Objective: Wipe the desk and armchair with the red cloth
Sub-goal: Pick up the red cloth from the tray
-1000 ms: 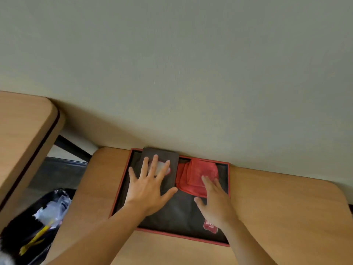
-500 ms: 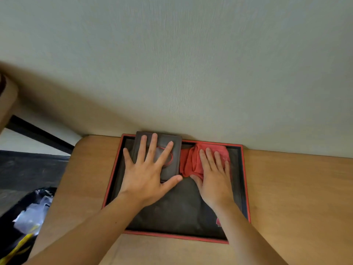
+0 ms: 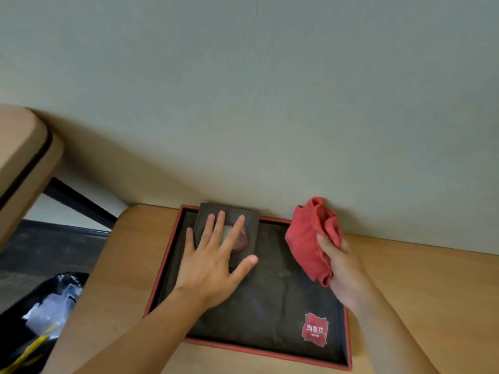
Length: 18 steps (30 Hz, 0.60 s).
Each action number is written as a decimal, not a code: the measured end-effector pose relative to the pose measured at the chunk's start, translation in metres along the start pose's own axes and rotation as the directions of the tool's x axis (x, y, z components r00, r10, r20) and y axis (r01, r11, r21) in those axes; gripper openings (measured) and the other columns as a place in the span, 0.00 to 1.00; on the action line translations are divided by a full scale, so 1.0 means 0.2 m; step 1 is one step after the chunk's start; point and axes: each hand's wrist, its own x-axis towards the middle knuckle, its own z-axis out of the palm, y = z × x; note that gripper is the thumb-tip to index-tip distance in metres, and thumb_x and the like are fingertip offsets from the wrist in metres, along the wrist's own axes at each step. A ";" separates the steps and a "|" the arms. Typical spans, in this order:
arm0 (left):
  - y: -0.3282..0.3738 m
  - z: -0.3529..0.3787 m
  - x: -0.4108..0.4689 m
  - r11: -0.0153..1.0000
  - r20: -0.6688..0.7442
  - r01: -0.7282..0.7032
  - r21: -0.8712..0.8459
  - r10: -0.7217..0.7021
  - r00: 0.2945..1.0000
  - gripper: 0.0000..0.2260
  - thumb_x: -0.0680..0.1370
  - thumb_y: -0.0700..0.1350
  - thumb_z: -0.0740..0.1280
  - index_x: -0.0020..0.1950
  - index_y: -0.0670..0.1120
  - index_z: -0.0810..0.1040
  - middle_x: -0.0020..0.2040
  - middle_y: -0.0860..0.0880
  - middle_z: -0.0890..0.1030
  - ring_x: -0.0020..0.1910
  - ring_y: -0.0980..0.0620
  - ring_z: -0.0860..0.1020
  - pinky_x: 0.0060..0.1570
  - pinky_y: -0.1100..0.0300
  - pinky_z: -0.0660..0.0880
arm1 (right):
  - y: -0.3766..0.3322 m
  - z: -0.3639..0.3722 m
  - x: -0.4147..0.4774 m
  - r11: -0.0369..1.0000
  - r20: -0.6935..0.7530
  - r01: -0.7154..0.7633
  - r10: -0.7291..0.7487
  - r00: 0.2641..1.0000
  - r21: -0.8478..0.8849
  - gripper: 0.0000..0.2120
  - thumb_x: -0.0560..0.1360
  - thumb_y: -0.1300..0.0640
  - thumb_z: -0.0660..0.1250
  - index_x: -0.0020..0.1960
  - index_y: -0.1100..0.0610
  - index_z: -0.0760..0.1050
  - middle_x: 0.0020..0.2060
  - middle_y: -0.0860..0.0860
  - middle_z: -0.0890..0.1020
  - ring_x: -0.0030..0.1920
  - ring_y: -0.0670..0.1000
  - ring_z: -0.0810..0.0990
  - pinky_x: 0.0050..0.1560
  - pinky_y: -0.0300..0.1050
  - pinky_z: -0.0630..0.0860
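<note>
While the left hand (image 3: 213, 261) lay flat, fingers spread, on the dark box (image 3: 229, 228) in the tray (image 3: 270, 352), the right hand (image 3: 341, 271) gripped the bunched red cloth (image 3: 310, 236) above the tray's right edge.

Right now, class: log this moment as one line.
right hand: grips red cloth above tray | left hand: flat on dark box | desk: unwiped

We see right hand (image 3: 340, 268) gripping bunched red cloth (image 3: 310, 238), raised at frame centre-right. Left hand (image 3: 213, 261) flat on dark box (image 3: 252, 225) in red-rimmed tray (image 3: 270, 353), lower centre on tabletop (image 3: 432, 292).
</note>
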 end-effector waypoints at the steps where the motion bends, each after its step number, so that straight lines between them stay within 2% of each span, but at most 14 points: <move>1: 0.03 -0.06 -0.01 0.998 0.013 -0.010 -0.066 0.011 1.000 0.34 0.73 0.75 0.36 0.75 0.66 0.29 0.81 0.52 0.37 0.79 0.52 0.32 0.78 0.43 0.38 | -0.07 0.01 -0.06 0.995 0.041 -0.033 0.029 0.999 0.098 0.14 0.79 0.57 0.65 0.63 0.46 0.77 0.58 0.48 0.85 0.58 0.49 0.84 0.49 0.45 0.83; 3: 0.09 -0.21 -0.04 0.956 0.015 -0.057 -0.289 0.064 0.998 0.34 0.74 0.73 0.40 0.78 0.65 0.38 0.82 0.53 0.47 0.80 0.56 0.41 0.79 0.52 0.43 | -0.20 0.05 -0.18 0.973 0.148 -0.068 0.036 0.988 0.219 0.18 0.76 0.55 0.66 0.66 0.50 0.77 0.61 0.50 0.84 0.59 0.49 0.83 0.47 0.44 0.83; 4: 0.12 -0.29 -0.06 0.880 0.012 -0.065 -0.471 0.080 0.997 0.35 0.75 0.72 0.45 0.79 0.63 0.42 0.80 0.56 0.57 0.80 0.57 0.51 0.78 0.57 0.50 | -0.25 0.08 -0.25 0.962 0.210 -0.094 0.040 0.977 0.255 0.21 0.75 0.55 0.66 0.68 0.52 0.76 0.62 0.52 0.83 0.60 0.50 0.83 0.49 0.46 0.83; 5: 0.15 -0.37 -0.09 0.749 -0.002 -0.068 -0.659 0.089 0.996 0.36 0.75 0.72 0.51 0.80 0.62 0.46 0.73 0.60 0.67 0.74 0.62 0.63 0.74 0.64 0.59 | -0.30 0.11 -0.32 0.950 0.266 -0.132 0.054 0.962 0.284 0.23 0.75 0.55 0.67 0.69 0.54 0.75 0.64 0.54 0.82 0.62 0.52 0.82 0.51 0.49 0.83; 6: 0.19 -0.47 -0.11 0.595 -0.032 -0.079 -0.800 0.089 0.996 0.38 0.74 0.71 0.57 0.79 0.62 0.47 0.65 0.66 0.70 0.65 0.68 0.70 0.67 0.69 0.66 | -0.36 0.16 -0.39 0.936 0.331 -0.172 0.064 0.942 0.308 0.25 0.75 0.55 0.67 0.71 0.57 0.74 0.67 0.57 0.79 0.64 0.55 0.81 0.55 0.52 0.82; 7: 0.23 -0.56 -0.14 0.463 -0.057 -0.084 -0.882 0.073 0.996 0.40 0.72 0.71 0.61 0.79 0.62 0.49 0.63 0.68 0.71 0.61 0.70 0.72 0.62 0.71 0.69 | -0.41 0.22 -0.48 0.921 0.419 -0.214 0.062 0.906 0.325 0.25 0.77 0.56 0.64 0.73 0.59 0.70 0.71 0.61 0.74 0.67 0.57 0.78 0.60 0.54 0.80; 8: 0.28 -0.65 -0.17 0.369 -0.065 -0.077 -0.926 0.043 0.997 0.40 0.71 0.70 0.64 0.79 0.61 0.53 0.66 0.67 0.71 0.63 0.70 0.73 0.62 0.70 0.70 | -0.45 0.30 -0.56 0.911 0.500 -0.233 0.034 0.865 0.341 0.24 0.80 0.57 0.58 0.76 0.61 0.63 0.74 0.63 0.65 0.71 0.58 0.73 0.68 0.55 0.74; 9: 0.31 -0.75 -0.20 0.307 -0.072 -0.072 -0.949 0.011 0.997 0.38 0.71 0.69 0.66 0.78 0.59 0.60 0.69 0.63 0.73 0.65 0.68 0.73 0.64 0.68 0.71 | -0.51 0.37 -0.64 0.921 0.538 -0.200 -0.012 0.843 0.334 0.23 0.83 0.58 0.51 0.77 0.62 0.55 0.75 0.64 0.56 0.75 0.59 0.67 0.74 0.55 0.66; 10: 0.34 -0.85 -0.25 0.271 -0.083 -0.074 -0.960 -0.021 0.996 0.33 0.72 0.68 0.66 0.73 0.57 0.69 0.67 0.58 0.78 0.65 0.65 0.75 0.64 0.64 0.73 | -0.58 0.43 -0.72 0.934 0.554 -0.168 -0.038 0.832 0.316 0.22 0.84 0.57 0.50 0.76 0.64 0.51 0.75 0.64 0.53 0.76 0.60 0.65 0.76 0.56 0.61; 11: 0.34 -0.95 -0.30 0.257 -0.098 -0.079 -0.963 -0.059 0.993 0.26 0.73 0.66 0.67 0.67 0.54 0.78 0.62 0.53 0.82 0.61 0.61 0.79 0.62 0.58 0.77 | -0.62 0.51 -0.80 0.924 0.599 -0.219 -0.014 0.801 0.314 0.25 0.83 0.57 0.59 0.75 0.65 0.57 0.74 0.65 0.59 0.74 0.60 0.68 0.74 0.57 0.65; 12: 0.34 -1.05 -0.35 0.264 -0.118 -0.088 -0.960 -0.099 0.988 0.22 0.74 0.64 0.68 0.60 0.51 0.82 0.57 0.50 0.85 0.55 0.57 0.82 0.58 0.52 0.79 | -0.65 0.58 -0.87 0.883 0.666 -0.348 0.056 0.744 0.315 0.27 0.77 0.57 0.70 0.72 0.65 0.68 0.72 0.66 0.69 0.70 0.61 0.74 0.68 0.58 0.73; 13: 0.32 -1.16 -0.41 0.286 -0.142 -0.099 -0.953 -0.134 0.981 0.19 0.74 0.62 0.69 0.55 0.50 0.84 0.52 0.50 0.87 0.51 0.56 0.82 0.55 0.51 0.80 | -0.70 0.63 -0.93 0.881 0.649 -0.375 0.107 0.753 0.289 0.26 0.72 0.55 0.75 0.67 0.63 0.76 0.68 0.64 0.76 0.66 0.61 0.78 0.63 0.58 0.78; 16: 0.20 -1.45 -0.65 0.366 -0.221 -0.127 -0.922 -0.230 0.948 0.15 0.76 0.59 0.70 0.54 0.50 0.85 0.48 0.52 0.87 0.48 0.55 0.84 0.46 0.57 0.81 | -0.81 0.85 -1.14 0.925 0.604 -0.336 0.168 0.779 0.175 0.21 0.76 0.46 0.65 0.63 0.58 0.81 0.64 0.60 0.81 0.64 0.58 0.81 0.66 0.58 0.75; 18: 0.12 -1.62 -0.83 0.405 -0.287 -0.139 -0.904 -0.330 0.899 0.12 0.76 0.57 0.71 0.52 0.50 0.85 0.44 0.52 0.87 0.44 0.56 0.84 0.40 0.61 0.78 | -0.88 1.02 -1.30 0.981 0.579 -0.191 0.132 0.805 0.041 0.22 0.77 0.44 0.63 0.65 0.53 0.80 0.62 0.57 0.83 0.62 0.57 0.82 0.66 0.60 0.74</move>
